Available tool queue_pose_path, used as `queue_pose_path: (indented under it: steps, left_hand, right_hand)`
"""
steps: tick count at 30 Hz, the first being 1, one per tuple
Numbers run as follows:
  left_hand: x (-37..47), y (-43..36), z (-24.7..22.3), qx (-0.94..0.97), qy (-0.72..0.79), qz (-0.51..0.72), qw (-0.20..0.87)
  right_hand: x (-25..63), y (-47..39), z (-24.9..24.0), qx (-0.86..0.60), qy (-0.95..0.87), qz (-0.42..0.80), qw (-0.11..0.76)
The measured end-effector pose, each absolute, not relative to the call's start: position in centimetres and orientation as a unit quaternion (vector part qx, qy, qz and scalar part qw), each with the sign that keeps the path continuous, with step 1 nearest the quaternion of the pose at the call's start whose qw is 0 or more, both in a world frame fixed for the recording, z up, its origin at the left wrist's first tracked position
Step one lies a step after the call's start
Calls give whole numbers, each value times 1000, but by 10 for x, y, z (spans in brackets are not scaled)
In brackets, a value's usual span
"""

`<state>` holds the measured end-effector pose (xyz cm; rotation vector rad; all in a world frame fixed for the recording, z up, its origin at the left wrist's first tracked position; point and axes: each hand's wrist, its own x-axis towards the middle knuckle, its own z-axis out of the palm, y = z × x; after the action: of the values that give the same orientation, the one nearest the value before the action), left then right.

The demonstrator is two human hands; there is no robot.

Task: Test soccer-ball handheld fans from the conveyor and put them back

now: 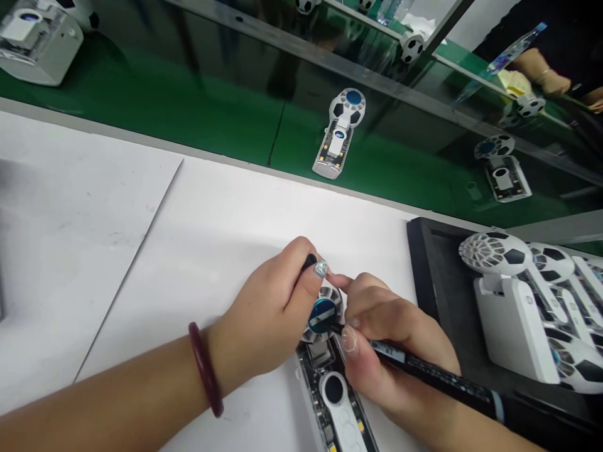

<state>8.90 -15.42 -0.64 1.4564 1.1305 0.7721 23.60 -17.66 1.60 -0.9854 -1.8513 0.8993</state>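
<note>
My right hand (391,339) is closed around a black marker pen (438,370), its tip resting at the blue centre disc (323,316) of a handheld fan (336,402). The fan lies on the white tabletop, its football-patterned head partly hidden by my hands. Its clear lower body shows circuit parts and a white strip with a black oval. My left hand (268,307) is closed beside the fan head, with a small black pen cap (309,262) poking out above the thumb. Whether those fingers also grip the fan is hidden.
On the right, a black tray (426,301) holds several white football-patterned fans (516,326). Behind the white table (226,213) runs a green belt (198,119) carrying more fans (334,141). Across it, a co-worker's hand (541,72) is near a plastic bottle (516,49).
</note>
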Motion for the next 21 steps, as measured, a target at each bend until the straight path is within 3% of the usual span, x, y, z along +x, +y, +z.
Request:
queue_pose_path:
  steps: [21]
  left_hand:
    - [89, -154, -7, 619, 476, 322, 535]
  right_hand:
    - [238, -175, 16, -387, -739, 361, 417]
